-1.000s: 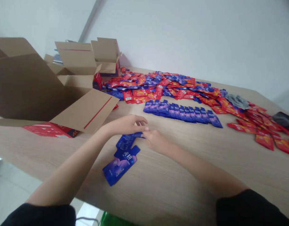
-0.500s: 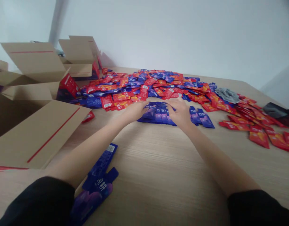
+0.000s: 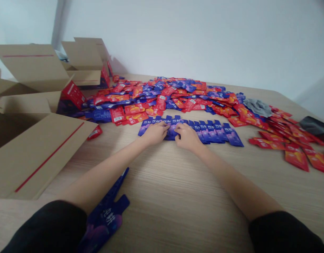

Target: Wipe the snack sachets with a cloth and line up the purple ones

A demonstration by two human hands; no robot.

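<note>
Across the table's middle lies an overlapping row of purple pouches with white lettering. My left hand is on the row's left part, its fingers curled on the pouches. Close to its right, my right hand has its fingers bent and closed at the edge of a purple pouch that shows between both hands. The fingertips partly hide this pouch's lower part. Beside my left forearm, near the front edge, more purple pouches lie loose, partly covered by the sleeve.
A wide heap of red and purple pouches spreads along the back. Red pouches lie at the right, near a grey cloth and a dark object. Open cardboard boxes stand at the left, one flap reaching over the table.
My hands have come down and nearer to me from the row's far edge. The row, bunched under them before, now shows spread out further left, with lettered tops visible.
</note>
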